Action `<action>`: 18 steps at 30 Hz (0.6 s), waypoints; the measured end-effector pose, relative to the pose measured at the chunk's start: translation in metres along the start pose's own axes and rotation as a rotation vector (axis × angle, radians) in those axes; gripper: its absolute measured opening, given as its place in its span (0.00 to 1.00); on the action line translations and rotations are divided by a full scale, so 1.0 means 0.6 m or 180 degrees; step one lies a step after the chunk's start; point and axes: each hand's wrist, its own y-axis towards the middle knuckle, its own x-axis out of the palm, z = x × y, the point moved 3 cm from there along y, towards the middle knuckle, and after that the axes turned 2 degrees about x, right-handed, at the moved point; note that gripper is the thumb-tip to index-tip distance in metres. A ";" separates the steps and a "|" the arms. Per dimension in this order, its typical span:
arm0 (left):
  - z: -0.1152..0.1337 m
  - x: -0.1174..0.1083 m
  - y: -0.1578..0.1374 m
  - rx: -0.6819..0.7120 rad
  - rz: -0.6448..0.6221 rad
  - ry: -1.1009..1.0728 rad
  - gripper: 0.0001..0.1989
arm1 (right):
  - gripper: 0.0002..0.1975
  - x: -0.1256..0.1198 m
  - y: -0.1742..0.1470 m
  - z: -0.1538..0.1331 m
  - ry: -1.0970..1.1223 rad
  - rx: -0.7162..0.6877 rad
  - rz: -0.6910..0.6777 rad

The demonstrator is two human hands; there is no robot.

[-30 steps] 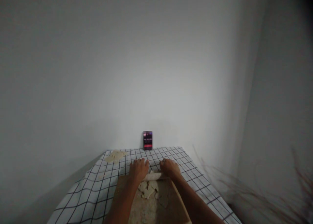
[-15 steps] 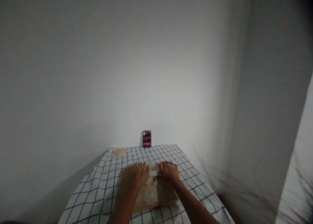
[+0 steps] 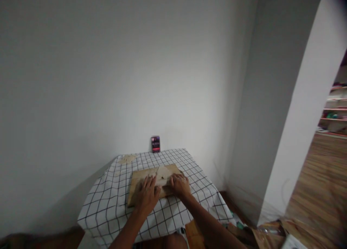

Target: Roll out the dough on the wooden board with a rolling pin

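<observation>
A wooden board [image 3: 135, 178] lies on the checked cloth, with a thin, pale sheet of dough [image 3: 163, 172] on it. Across the near part of the board runs a light-coloured rolling pin [image 3: 163, 182], its middle showing between my hands. My left hand [image 3: 148, 191] is over the pin's left end, fingers reaching forward across it. At the right end, my right hand [image 3: 179, 184] curls its fingers over the pin. Both palms hide the pin's ends. The dough extends beyond the pin, toward the board's far edge, with a small dark spot or hole in it.
A white cloth with dark checks [image 3: 105, 198] covers the table. Another flat piece of dough [image 3: 127, 159] rests at the far left. A phone [image 3: 155, 144] leans against the wall. Bags and boxes [image 3: 268, 234] stand on the floor at the lower right, beyond the table's edge.
My hands have drawn the rolling pin from the board's far part to its near part, baring the dough beyond it. The view has shifted right and down.
</observation>
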 end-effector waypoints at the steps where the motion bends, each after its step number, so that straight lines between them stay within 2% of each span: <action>1: 0.002 -0.004 -0.007 0.0023 -0.0006 0.0000 0.28 | 0.20 0.002 -0.006 0.000 0.0050 0.0017 0.0027; 4: 0.006 -0.010 -0.014 0.0040 0.0047 0.0010 0.28 | 0.19 0.007 -0.011 0.003 0.0115 0.0047 0.0133; 8: 0.008 -0.007 0.002 -0.0045 0.0038 -0.0032 0.26 | 0.19 0.011 0.006 0.006 -0.0029 0.0006 0.0197; 15: -0.008 0.016 0.060 -0.0243 -0.0074 -0.0117 0.25 | 0.21 0.016 0.067 0.004 -0.0281 0.0036 0.0127; 18: -0.018 0.029 0.094 -0.0234 -0.0092 -0.0044 0.24 | 0.18 0.022 0.100 0.006 -0.0386 -0.0064 -0.0063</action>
